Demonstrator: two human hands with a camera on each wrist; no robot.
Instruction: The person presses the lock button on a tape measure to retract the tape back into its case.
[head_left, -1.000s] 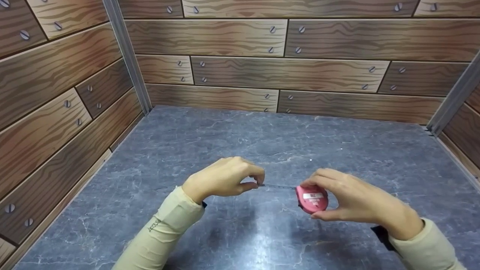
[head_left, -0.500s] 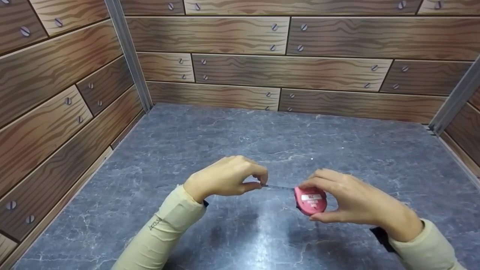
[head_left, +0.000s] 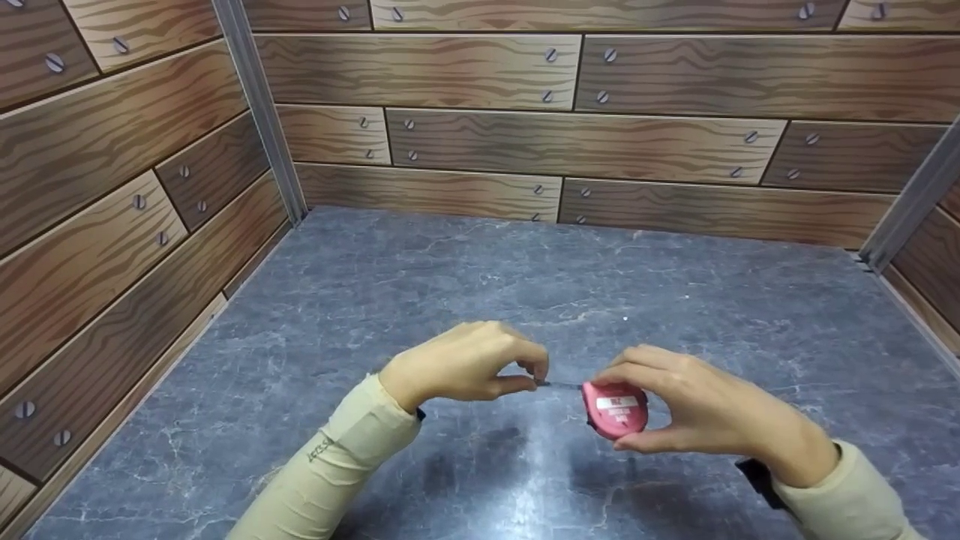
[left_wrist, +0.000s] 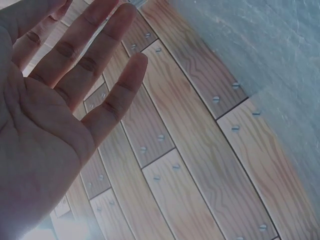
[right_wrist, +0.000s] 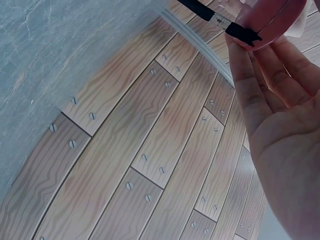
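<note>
A small pink tape measure (head_left: 616, 412) with a white label is gripped by my right hand (head_left: 697, 401), fingers over its top and thumb beneath. From its left side a short length of dark blade (head_left: 564, 385) stretches to my left hand (head_left: 472, 361), which pinches the blade's end between thumb and fingers. Both hands are above the table. In the right wrist view the pink case (right_wrist: 272, 22) sits at the fingertips, with a black strap-like piece on it. The left wrist view shows the palm (left_wrist: 40, 125) and several fingers; the pinch itself is out of sight there.
A grey-blue marbled tabletop (head_left: 465, 270) lies under the hands. Wood-plank-patterned walls (head_left: 450, 142) enclose it at the back, left and right, with metal corner posts (head_left: 262, 112) at the back.
My left hand has moved right and slightly nearer, while the tape measure in my right hand has shifted slightly left. The exposed stretch of blade between them is shorter.
</note>
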